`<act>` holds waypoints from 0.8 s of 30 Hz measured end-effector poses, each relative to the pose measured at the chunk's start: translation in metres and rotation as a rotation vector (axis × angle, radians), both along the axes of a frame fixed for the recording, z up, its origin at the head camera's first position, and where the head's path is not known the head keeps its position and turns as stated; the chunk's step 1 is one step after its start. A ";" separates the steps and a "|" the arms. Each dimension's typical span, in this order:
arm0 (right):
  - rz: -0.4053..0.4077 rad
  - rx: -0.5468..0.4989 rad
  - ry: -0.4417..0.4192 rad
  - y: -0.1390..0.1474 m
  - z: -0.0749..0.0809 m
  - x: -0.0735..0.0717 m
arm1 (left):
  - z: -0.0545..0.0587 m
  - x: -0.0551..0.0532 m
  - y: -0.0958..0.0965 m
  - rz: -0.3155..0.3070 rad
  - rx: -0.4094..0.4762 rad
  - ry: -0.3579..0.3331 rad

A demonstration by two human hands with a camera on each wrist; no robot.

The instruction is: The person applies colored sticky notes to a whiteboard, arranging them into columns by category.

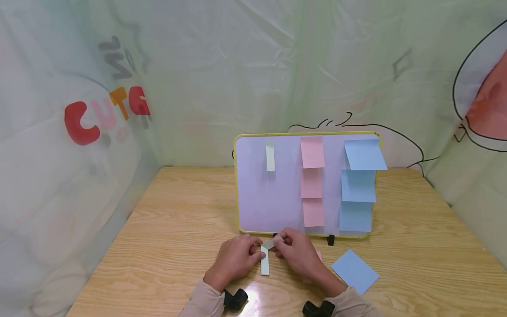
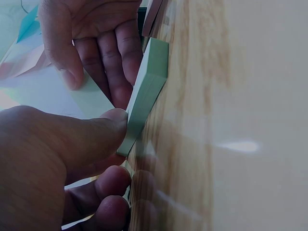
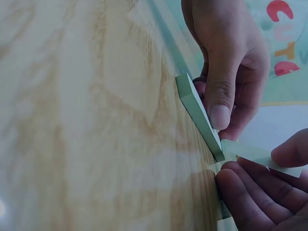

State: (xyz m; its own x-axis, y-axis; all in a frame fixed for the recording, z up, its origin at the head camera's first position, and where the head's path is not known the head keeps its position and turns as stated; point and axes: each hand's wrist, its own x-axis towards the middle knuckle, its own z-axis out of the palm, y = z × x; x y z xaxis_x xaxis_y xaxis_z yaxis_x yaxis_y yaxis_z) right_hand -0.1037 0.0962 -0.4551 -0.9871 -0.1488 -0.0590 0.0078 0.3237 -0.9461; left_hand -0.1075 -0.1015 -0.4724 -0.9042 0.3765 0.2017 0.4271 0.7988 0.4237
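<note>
On the tabletop, my left hand point(image 1: 236, 256) grips a narrow pad of pale green sticky notes point(image 1: 265, 265) between thumb and fingers. In the left wrist view, the thick stack of the pad point(image 2: 148, 79) shows edge-on under the thumb. My right hand point(image 1: 298, 252) pinches a single green sticky note point(image 3: 257, 155) by its free end. This note is bent up and away to the right, its other end right at the pad's far edge. Part of the note is hidden behind the right thumb.
Behind the hands stands a yellow-rimmed whiteboard point(image 1: 253, 198) on small black feet point(image 1: 330, 240). It bears one green note point(image 1: 270, 156), a column of pink notes point(image 1: 313, 152) and a column of blue notes point(image 1: 365, 155). A blue pad point(image 1: 355, 270) lies right of the right hand; something pink point(image 1: 319, 256) peeks out behind that wrist.
</note>
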 end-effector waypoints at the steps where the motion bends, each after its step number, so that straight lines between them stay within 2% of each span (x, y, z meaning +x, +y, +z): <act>1: -0.002 -0.002 -0.002 0.000 0.000 0.000 | 0.000 0.000 0.000 0.001 0.000 -0.003; 15: -0.040 -0.021 0.010 0.000 0.000 0.000 | 0.001 0.000 0.000 0.007 -0.002 -0.003; 24: -0.069 -0.077 -0.005 -0.001 -0.003 -0.002 | 0.002 0.001 0.000 0.011 -0.005 -0.011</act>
